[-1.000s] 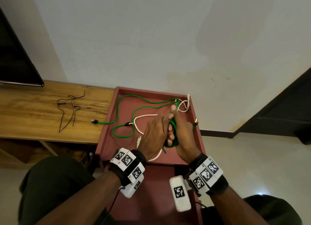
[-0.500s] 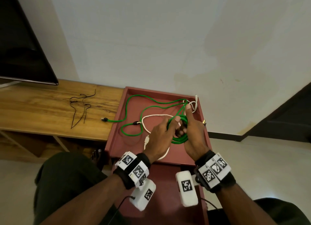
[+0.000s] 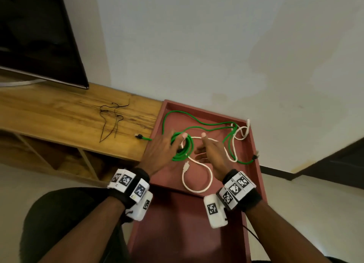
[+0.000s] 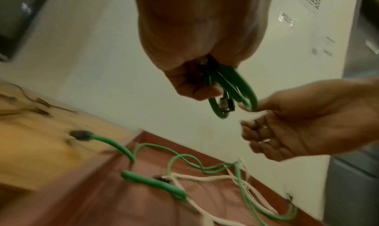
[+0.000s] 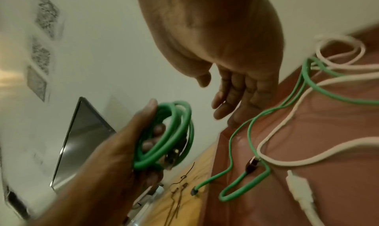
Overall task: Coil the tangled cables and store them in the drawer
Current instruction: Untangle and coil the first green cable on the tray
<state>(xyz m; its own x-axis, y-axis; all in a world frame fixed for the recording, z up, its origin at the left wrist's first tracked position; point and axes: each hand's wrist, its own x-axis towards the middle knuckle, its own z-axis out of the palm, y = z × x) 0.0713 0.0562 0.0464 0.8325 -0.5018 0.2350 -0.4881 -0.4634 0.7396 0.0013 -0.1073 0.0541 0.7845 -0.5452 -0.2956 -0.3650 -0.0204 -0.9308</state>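
My left hand (image 3: pixel 177 142) grips a coiled green cable (image 3: pixel 186 150) above the red tray (image 3: pixel 169 174); its fingers curl through the loops (image 4: pixel 244 90), with a plug among them. Beside it, my right hand (image 3: pixel 202 148) is open and holds nothing, fingers relaxed (image 5: pixel 225 103). In the left wrist view one right fingertip lies close to the coil; contact is unclear. A second green cable (image 3: pixel 197 122) lies loose on the tray, tangled with a white cable (image 3: pixel 204 186), and one green end (image 3: pixel 139 136) hangs over onto the wooden shelf.
The wooden shelf (image 3: pixel 69 115) to the left carries a thin black cord (image 3: pixel 110 121) and a dark TV screen (image 3: pixel 39 36). A white wall stands right behind the tray. A darker red surface (image 3: pixel 187 223) runs below the tray's front edge.
The hands, joined on the green coil before, have come apart. My left hand has carried the coil leftwards and my right hand has let go of it.
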